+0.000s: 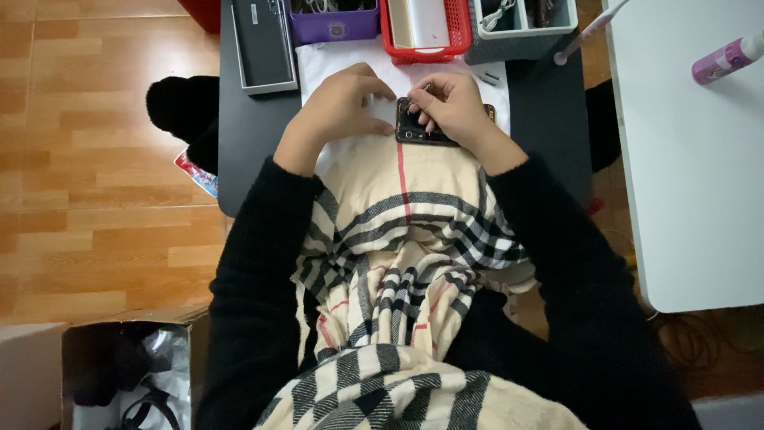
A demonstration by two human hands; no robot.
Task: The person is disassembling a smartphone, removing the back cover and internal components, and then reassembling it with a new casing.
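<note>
A dark opened phone [414,127] lies on a white sheet [342,60] on the small black table [247,151]. My left hand [342,107] rests flat on the sheet, its fingertips at the phone's left edge. My right hand [454,107] sits on top of the phone with fingers curled and pinched over its upper part; any small tool in them is too small to tell. A beige checked scarf [398,263] hangs from my chest and covers the table's near edge.
Along the table's far edge stand a grey tray [263,44], a purple bin [334,22], a red basket [422,32] and a grey organiser [521,28]. A white table [692,175] with a pink bottle [728,57] is at right. A cardboard box [119,374] sits on the wooden floor.
</note>
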